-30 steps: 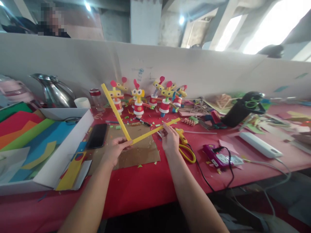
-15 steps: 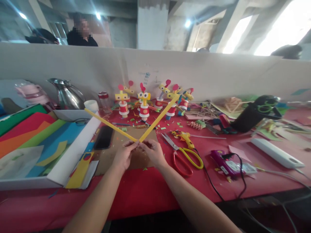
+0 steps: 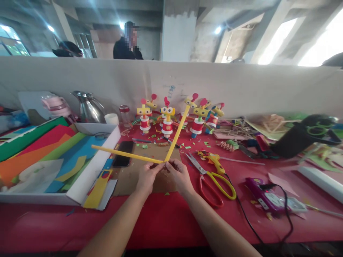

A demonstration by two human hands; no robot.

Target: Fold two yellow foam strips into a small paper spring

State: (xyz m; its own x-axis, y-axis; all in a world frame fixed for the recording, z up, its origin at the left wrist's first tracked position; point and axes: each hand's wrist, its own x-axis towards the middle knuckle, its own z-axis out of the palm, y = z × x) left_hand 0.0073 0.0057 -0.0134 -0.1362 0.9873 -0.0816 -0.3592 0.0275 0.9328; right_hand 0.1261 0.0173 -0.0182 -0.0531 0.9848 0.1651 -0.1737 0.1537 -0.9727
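Two yellow paper strips meet at a corner between my fingertips, over a brown cardboard sheet (image 3: 125, 180). One yellow strip (image 3: 125, 154) reaches out to the left; the other yellow strip (image 3: 177, 135) rises up and to the right. My left hand (image 3: 147, 176) pinches the corner from the left side. Opposite it, my right hand (image 3: 180, 175) pinches the same corner, the two thumbs almost touching. Whether the strips are glued or only overlap there, I cannot tell. Behind them stand several paper-cup figures (image 3: 167, 121) with yellow heads and red tops.
Scissors (image 3: 199, 166) and a yellow glue gun (image 3: 215, 162) lie right of the cardboard. A phone (image 3: 123, 153) and a white box (image 3: 91, 178) of coloured paper are at left. Further right are a purple power strip (image 3: 265, 198) and a black holder (image 3: 291, 141). A person (image 3: 127, 46) is beyond the partition.
The view has turned left, so the scene sits further right. The left strip has swung lower, nearly level, and the right strip stands steeper. Both hands keep their pinch at the corner.
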